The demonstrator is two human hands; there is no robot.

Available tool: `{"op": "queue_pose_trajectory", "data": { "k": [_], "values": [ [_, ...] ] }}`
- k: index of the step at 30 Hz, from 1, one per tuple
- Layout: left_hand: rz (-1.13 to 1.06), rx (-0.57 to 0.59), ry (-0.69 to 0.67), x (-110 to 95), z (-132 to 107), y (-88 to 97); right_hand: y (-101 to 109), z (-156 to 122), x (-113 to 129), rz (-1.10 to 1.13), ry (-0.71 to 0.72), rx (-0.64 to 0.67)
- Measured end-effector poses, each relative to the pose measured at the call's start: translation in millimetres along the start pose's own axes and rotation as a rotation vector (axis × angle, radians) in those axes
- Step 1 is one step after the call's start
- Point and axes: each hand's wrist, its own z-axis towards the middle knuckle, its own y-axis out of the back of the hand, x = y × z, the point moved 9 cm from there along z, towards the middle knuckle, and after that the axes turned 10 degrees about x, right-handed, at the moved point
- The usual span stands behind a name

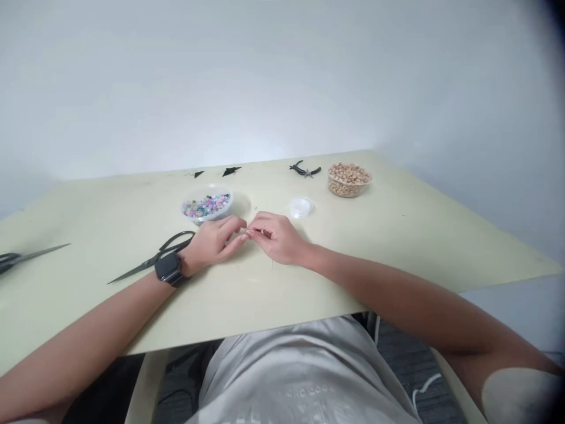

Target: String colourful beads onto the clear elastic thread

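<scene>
Just in front of the bead bowl, my left hand [218,239] and my right hand [280,237] meet at their fingertips. Both are closed in a pinch. A thin thread [272,265] hangs faintly below my right hand; what sits between the fingertips is too small to make out. A black watch is on my left wrist, close to black-handled scissors [152,259] lying on the table. Behind my left hand stands a clear bowl [227,206] of multicoloured beads. Beyond my right hand is a small round white plastic container [301,207].
Black-handled pliers [305,171] and a clear tub of tan beads or nuts [348,179] lie towards the back right. More scissors [33,256] rest at the far left. Black scraps [231,171] lie near the rear edge of the pale yellow table [419,235], against the wall.
</scene>
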Motion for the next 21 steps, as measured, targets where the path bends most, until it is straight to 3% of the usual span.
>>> {"op": "queue_pose_trajectory", "data": {
  "k": [4, 15, 21],
  "values": [
    [0.069, -0.005, -0.056, -6.6, -0.4, -4.6, 0.5, 0.6, -2.8, -0.003, -0.033, 0.0],
    [0.004, -0.057, 0.008, 1.4, -1.0, 1.0, -0.1, 0.5, -2.1, 0.006, -0.059, 0.015],
    [0.017, -0.088, -0.041, -2.9, -3.4, 6.3, -3.1, -0.4, -2.4, 0.015, -0.066, 0.03]
  ]
}}
